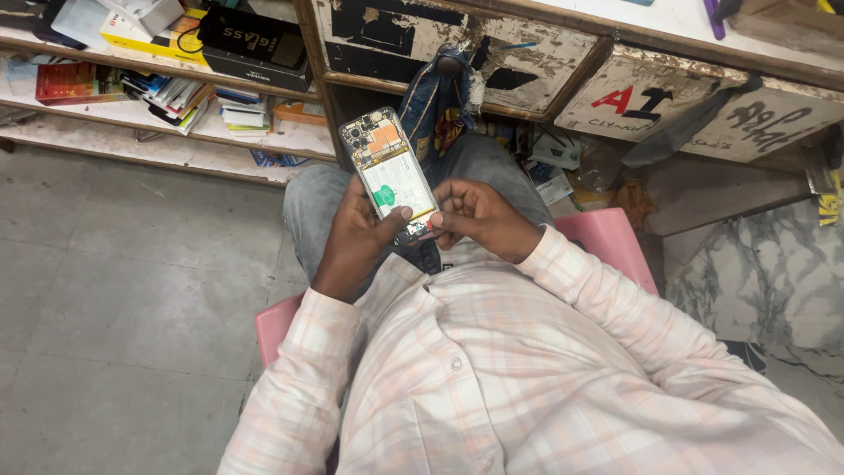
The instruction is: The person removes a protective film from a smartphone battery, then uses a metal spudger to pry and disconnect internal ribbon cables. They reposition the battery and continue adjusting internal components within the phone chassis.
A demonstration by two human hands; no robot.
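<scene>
A: White and orange inside, the opened phone (389,164) lay with its back cover off, tilted up and away from us over our lap. We held its lower end; the camera end stood free above the fingers.

B: Which hand carried it?

A: Our left hand (355,239) cradled it from below and from its left edge, the thumb (393,217) pressed across the lower face. Our right hand (479,215) met it at the bottom right corner, fingers curled tightly and fingertips (437,219) pinched at the phone's lower edge. Whether they gripped a small part or tool there, we could not tell.

B: And the room around it?

A: The phone's top and long sides were clear of both hands. Ahead stood a worn wooden counter (492,53) with a blue cloth (437,101) hanging; to the left, shelves (167,132) of boxes and papers. We sat on a pink stool (607,237), grey floor (114,299) open at left.
</scene>
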